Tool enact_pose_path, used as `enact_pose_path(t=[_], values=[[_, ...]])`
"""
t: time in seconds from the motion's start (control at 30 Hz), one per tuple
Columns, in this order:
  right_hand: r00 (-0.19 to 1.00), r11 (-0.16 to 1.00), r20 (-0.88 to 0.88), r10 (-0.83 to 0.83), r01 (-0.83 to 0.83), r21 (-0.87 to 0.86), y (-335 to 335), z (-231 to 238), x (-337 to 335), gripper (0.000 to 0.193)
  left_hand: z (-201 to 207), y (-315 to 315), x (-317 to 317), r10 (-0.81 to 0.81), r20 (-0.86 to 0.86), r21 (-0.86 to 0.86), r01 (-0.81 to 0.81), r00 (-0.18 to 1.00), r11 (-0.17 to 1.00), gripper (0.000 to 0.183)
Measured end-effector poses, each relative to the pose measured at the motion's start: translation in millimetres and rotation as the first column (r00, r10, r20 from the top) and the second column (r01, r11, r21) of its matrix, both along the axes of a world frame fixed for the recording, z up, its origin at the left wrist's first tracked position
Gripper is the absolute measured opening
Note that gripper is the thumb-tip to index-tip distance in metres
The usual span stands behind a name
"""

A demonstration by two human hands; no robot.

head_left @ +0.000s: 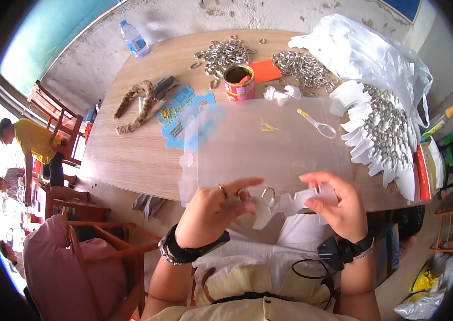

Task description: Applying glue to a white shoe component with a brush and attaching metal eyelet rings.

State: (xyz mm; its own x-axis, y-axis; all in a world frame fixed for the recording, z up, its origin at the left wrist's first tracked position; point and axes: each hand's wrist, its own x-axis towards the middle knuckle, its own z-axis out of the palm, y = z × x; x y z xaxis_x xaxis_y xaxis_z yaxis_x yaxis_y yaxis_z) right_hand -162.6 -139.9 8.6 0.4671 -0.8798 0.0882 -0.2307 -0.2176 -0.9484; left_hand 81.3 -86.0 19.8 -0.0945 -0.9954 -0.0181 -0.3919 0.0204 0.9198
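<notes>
Over the near edge of the table, my right hand (339,206) pinches a white notched card (291,204) between thumb and fingers. One oval metal ring (268,196) stands in a notch at the card's left part. My left hand (218,206) is beside the card's left end, its thumb and fingers closed around another metal ring (243,193), slightly blurred. Beneath and beyond my hands lies a translucent plastic sheet (248,155), with a small white loop-handled tool (317,124) and several thin yellow bits (268,126) on it.
Loose metal rings lie in two piles, one at the back (224,58) and one back right (304,69). Ring-filled white cards (384,134) overlap at right, by a plastic bag (360,53). A red tin (239,85), blue card (175,128), braided rope (142,107) and bottle (134,40) stand or lie beyond.
</notes>
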Motion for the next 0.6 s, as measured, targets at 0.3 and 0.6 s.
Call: enact_pose_path(t=[0.3, 0.6], values=[[0.993, 0.993, -0.068, -0.092, 0.087, -0.075, -31.1, -30.7, 8.3, 0.034, -40.4, -20.2, 5.3, 0.202, 0.289, -0.196, -0.149, 0.936, 0.969, 0.043], [0.959, 0.945, -0.167, -0.230, 0.178, -0.276, -27.5, -15.7, -6.5, 0.016, -46.7, -14.1, -4.5, 0.339, 0.440, -0.517, -0.074, 0.832, 0.853, 0.045]])
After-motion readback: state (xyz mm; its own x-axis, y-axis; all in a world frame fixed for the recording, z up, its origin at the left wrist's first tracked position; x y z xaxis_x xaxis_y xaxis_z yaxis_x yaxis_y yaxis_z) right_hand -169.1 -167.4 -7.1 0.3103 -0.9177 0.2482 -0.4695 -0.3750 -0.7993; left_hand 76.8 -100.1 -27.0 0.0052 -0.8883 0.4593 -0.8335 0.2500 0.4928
